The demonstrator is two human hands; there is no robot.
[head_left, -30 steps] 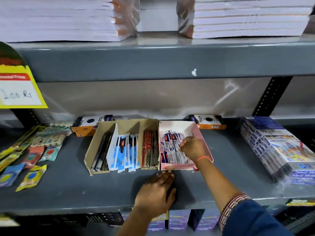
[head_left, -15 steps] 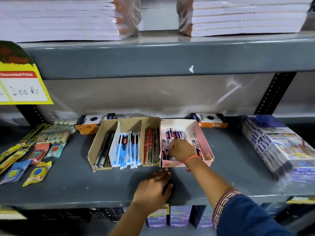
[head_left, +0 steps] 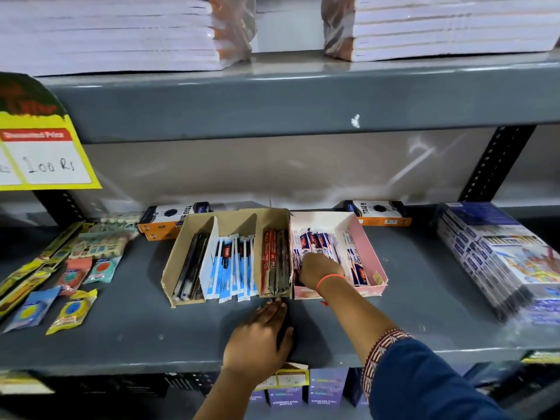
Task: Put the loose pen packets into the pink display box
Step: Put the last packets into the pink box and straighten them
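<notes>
The pink display box [head_left: 368, 253] stands open on the grey shelf, against the right side of a brown cardboard box [head_left: 181, 250]. White, blue and red pen packets [head_left: 315, 239] lie inside it, more of them leaning along its right wall. My right hand [head_left: 319, 269] is down in the box's left half, fingers curled into the packets by the left wall. My left hand [head_left: 260, 341] rests palm down on the shelf just in front of the two boxes, holding nothing.
The brown box holds dark pens, blue-white packets [head_left: 233, 268] and red pens [head_left: 271, 259]. Orange boxes [head_left: 378, 212] sit behind. A wrapped stack of blue packs [head_left: 497, 256] lies at the right, loose sachets [head_left: 72, 268] at the left. The upper shelf [head_left: 272, 98] overhangs.
My right hand has slid from the right half of the pink box to its left side, down among the packets. My left hand has stayed flat on the shelf.
</notes>
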